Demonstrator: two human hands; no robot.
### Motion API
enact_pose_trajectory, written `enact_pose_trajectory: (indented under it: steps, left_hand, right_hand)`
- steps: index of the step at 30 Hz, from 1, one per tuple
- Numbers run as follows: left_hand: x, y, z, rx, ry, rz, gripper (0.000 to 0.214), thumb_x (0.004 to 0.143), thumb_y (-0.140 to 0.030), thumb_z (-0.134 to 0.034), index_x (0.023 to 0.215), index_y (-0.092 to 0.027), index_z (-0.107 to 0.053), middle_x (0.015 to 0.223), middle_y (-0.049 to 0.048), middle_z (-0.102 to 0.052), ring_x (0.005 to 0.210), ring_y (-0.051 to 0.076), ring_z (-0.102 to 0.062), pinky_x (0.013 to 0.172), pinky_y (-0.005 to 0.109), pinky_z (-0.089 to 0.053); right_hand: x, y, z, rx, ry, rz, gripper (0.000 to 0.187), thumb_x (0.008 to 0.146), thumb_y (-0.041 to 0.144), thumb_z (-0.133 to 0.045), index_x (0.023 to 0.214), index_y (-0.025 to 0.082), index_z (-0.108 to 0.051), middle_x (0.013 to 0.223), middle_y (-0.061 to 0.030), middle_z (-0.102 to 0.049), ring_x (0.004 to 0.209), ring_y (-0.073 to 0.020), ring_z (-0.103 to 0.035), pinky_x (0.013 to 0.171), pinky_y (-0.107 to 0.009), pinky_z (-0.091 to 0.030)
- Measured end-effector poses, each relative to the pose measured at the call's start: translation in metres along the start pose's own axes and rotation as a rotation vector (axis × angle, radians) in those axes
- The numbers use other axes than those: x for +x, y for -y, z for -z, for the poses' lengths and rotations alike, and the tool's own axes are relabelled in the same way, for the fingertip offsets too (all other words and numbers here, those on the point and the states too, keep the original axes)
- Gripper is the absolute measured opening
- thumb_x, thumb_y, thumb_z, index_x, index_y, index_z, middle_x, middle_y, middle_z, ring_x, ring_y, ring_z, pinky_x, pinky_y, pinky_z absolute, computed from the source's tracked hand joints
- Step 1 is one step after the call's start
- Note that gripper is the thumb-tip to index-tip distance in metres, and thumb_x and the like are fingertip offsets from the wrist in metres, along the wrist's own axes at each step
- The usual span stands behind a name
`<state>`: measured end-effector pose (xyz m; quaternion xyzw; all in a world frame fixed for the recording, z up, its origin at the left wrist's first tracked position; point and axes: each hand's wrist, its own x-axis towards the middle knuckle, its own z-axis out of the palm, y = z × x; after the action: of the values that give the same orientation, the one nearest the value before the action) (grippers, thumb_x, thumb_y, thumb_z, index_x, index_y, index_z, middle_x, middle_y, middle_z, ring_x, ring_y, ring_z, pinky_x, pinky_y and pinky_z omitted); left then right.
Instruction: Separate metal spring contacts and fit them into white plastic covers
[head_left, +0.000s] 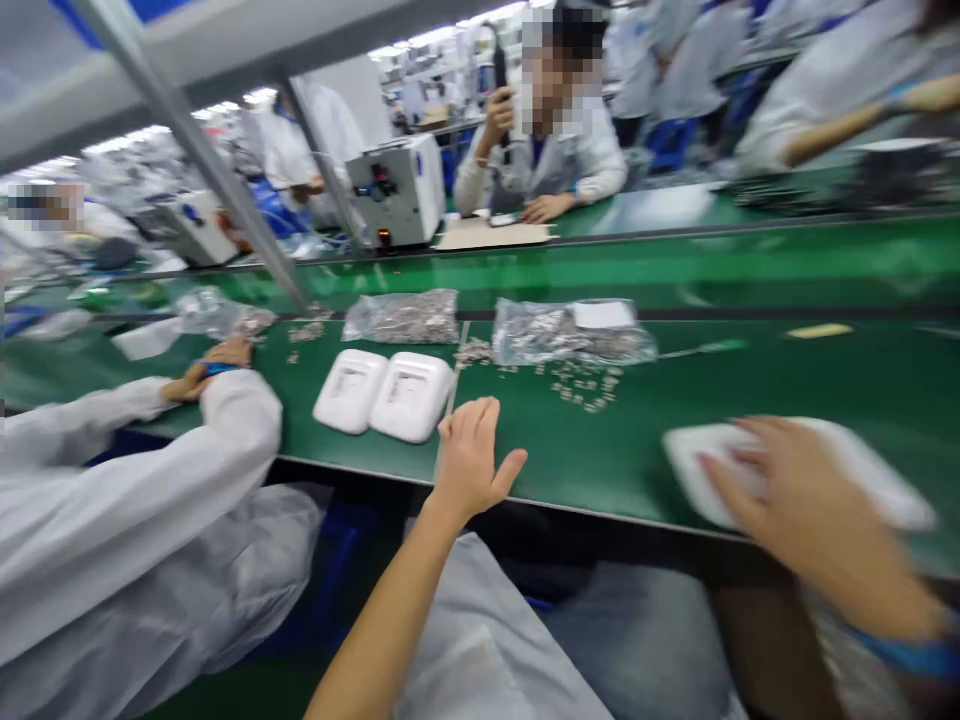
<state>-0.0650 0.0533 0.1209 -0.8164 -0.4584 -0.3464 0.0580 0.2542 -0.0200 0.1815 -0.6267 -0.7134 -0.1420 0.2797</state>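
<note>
— Where are our hands? Our right hand point(814, 525) lies over a white plastic case point(862, 475) at the near edge of the desk point(750, 390), toward its right end. It is blurred; the fingers point(731, 478) look spread on top of the case, and we cannot tell whether they have closed on it.

— And the left? Our left hand point(471, 462) sits at the near edge, around the middle, fingers together and thumb out, holding nothing.

— How far along do we judge it? Early, we would say. Two more white cases point(384, 394) lie side by side just left of our left hand, untouched, and small metal parts point(581, 383) lie scattered loose beyond it.

— What else is about? Two clear bags of parts point(574, 332) point(403, 317) lie farther back, another bag point(217, 312) toward the left. A neighbour's sleeve point(150, 460) reaches over the near edge at left, close by the paired cases. Across the desk a person sits beside a white machine point(397, 190).
</note>
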Motion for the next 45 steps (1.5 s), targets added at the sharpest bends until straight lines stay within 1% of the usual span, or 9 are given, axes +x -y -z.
enact_pose_trajectory:
  steps: [3,5,8,13,21,26,34,39,45]
  left_hand:
    - [0.006,-0.030,-0.014,-0.235,0.084,-0.395,0.069,0.099,-0.056,-0.043,0.152,-0.012,-0.042,0.143,0.0181,-0.061,0.136,0.029,-0.052,0.110,0.042,-0.031]
    - [0.012,-0.042,-0.016,-0.311,0.175,-0.517,0.075,0.096,-0.062,-0.045,0.154,-0.014,-0.040,0.145,0.0166,-0.060,0.140,0.029,-0.050,0.113,0.042,-0.030]
    - [0.020,-0.048,-0.014,-0.363,0.338,-0.542,0.082,0.093,-0.069,-0.046,0.155,-0.015,-0.039,0.147,0.0173,-0.059,0.144,0.031,-0.047,0.115,0.044,-0.030]
    - [0.023,-0.045,-0.007,-0.386,0.441,-0.489,0.077,0.092,-0.065,-0.049,0.154,-0.018,-0.042,0.146,0.0170,-0.059,0.135,0.033,-0.056,0.108,0.047,-0.035]
    - [0.023,-0.037,-0.015,-0.315,0.370,-0.519,0.062,0.094,-0.048,-0.054,0.150,-0.022,-0.047,0.145,0.0127,-0.061,0.127,0.032,-0.061,0.102,0.045,-0.037]
    - [0.026,-0.036,-0.021,-0.274,0.298,-0.504,0.058,0.095,-0.044,-0.054,0.148,-0.022,-0.049,0.145,0.0127,-0.062,0.126,0.031,-0.063,0.097,0.043,-0.039]
    - [0.027,-0.035,-0.024,-0.243,0.308,-0.509,0.067,0.097,-0.046,-0.053,0.157,-0.026,-0.034,0.150,0.0133,-0.057,0.131,0.032,-0.059,0.103,0.044,-0.032]
    - [0.029,-0.034,-0.026,-0.254,0.345,-0.543,0.087,0.092,-0.059,-0.058,0.162,-0.026,-0.020,0.155,0.0126,-0.051,0.138,0.034,-0.050,0.104,0.042,-0.025]
    - [0.030,-0.034,-0.025,-0.261,0.341,-0.521,0.083,0.091,-0.058,-0.058,0.162,-0.031,-0.023,0.155,0.0126,-0.051,0.133,0.037,-0.053,0.099,0.043,-0.029]
  right_hand:
    - [0.009,0.026,-0.007,0.063,0.210,0.051,0.033,0.098,0.031,-0.053,0.126,0.013,-0.054,0.134,-0.0256,-0.057,0.124,-0.0358,-0.060,0.093,-0.050,-0.057]
    - [0.029,0.041,-0.011,0.152,0.297,0.115,0.031,0.099,0.025,-0.049,0.127,0.012,-0.055,0.140,-0.0239,-0.055,0.128,-0.0304,-0.058,0.098,-0.045,-0.054]
    - [0.074,0.037,-0.021,0.264,0.313,0.104,0.024,0.100,0.019,-0.044,0.114,0.015,-0.064,0.116,-0.0144,-0.069,0.108,-0.0239,-0.065,0.096,-0.039,-0.052]
    - [0.140,-0.025,-0.067,0.326,0.399,0.088,0.020,0.087,0.005,-0.060,0.097,0.016,-0.073,0.108,-0.0109,-0.070,0.106,-0.0221,-0.061,0.101,-0.038,-0.046]
    - [0.134,-0.060,-0.117,0.380,0.277,-0.020,0.011,0.091,0.015,-0.065,0.082,0.018,-0.072,0.098,-0.0065,-0.066,0.097,-0.0179,-0.060,0.096,-0.032,-0.048]
    - [0.123,-0.065,-0.113,0.508,0.042,-0.207,0.015,0.093,0.028,-0.063,0.092,0.019,-0.074,0.094,-0.0066,-0.071,0.090,-0.0193,-0.064,0.089,-0.033,-0.050]
    - [0.125,-0.051,-0.092,0.827,-0.132,-0.477,0.039,0.092,0.055,-0.055,0.089,0.017,-0.065,0.071,-0.0033,-0.070,0.055,-0.0131,-0.063,0.050,-0.024,-0.049]
    - [0.132,-0.037,-0.073,0.853,-0.096,-0.537,0.034,0.081,0.051,-0.070,0.079,0.017,-0.067,0.059,0.0011,-0.065,0.053,-0.0120,-0.063,0.049,-0.020,-0.047]
    - [0.140,-0.014,-0.055,0.818,0.083,-0.614,0.040,0.089,0.051,-0.064,0.070,0.016,-0.065,0.067,-0.0041,-0.071,0.050,-0.0117,-0.065,0.043,-0.020,-0.044]
